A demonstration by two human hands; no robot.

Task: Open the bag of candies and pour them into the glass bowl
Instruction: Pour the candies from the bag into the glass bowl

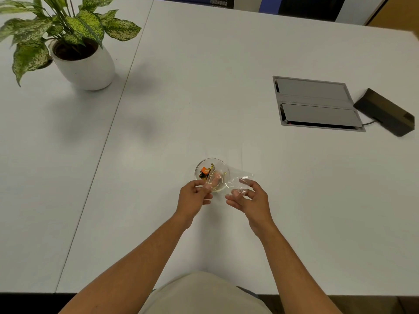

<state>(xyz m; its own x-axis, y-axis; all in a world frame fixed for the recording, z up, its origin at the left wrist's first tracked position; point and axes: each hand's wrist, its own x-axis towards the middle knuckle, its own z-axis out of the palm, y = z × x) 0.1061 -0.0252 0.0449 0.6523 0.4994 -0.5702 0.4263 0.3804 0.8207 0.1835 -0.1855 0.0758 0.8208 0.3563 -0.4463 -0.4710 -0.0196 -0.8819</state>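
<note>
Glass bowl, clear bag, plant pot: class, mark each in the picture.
glass bowl (221, 165), head view, far rim.
clear bag (243, 174), head view, flat far corner.
plant pot (88, 71), head view, white front wall.

- Left hand (195, 196) pinches the clear plastic bag (235, 181) over the glass bowl (212, 174).
- Wrapped candies (206, 172) lie in the bowl.
- Right hand (250, 198) grips the bag's other end.

Candies (205, 172) in bowl (223, 168) on table (204, 109); bag (240, 177) just right; plant (74, 41) far left.
</note>
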